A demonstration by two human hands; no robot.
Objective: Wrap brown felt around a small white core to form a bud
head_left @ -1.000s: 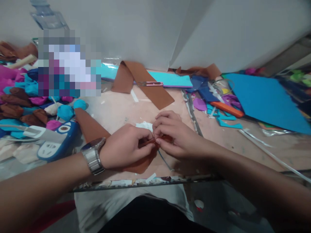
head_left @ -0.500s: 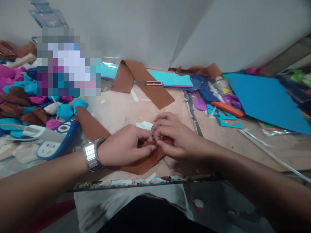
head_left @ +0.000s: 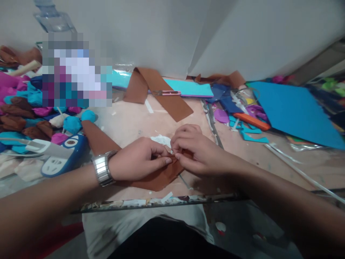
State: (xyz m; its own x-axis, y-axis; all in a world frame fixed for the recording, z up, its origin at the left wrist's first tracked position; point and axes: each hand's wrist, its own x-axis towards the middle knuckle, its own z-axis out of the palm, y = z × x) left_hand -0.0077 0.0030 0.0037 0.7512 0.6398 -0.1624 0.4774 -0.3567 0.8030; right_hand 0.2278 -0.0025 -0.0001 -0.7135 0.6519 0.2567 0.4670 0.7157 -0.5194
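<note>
Both my hands are closed on a strip of brown crepe paper [head_left: 159, 180] near the table's front edge. My left hand [head_left: 140, 158], with a metal watch on its wrist, pinches the strip's upper edge between thumb and fingers. Right beside it, my right hand [head_left: 192, 149] pinches the same edge, which looks gathered into small folds between the two thumbs. The strip's loose end [head_left: 98, 138] reaches out to the left behind the watch. Just beyond my fingertips lies a white patch [head_left: 161, 140] on the tabletop. My fingers hide part of the gathered edge.
Behind lies another brown strip [head_left: 164, 97] with pink thread snips [head_left: 169, 92] on it. An orange-handled cutter [head_left: 252, 121] and a blue sheet [head_left: 299, 111] are at right. At left are a blue power strip [head_left: 64, 158] and wrapped paper balls [head_left: 72, 124].
My hands have shifted very slightly, the right one a little to the right along the strip's edge. The brown paper between them has moved a little. Everything else stays in place.
</note>
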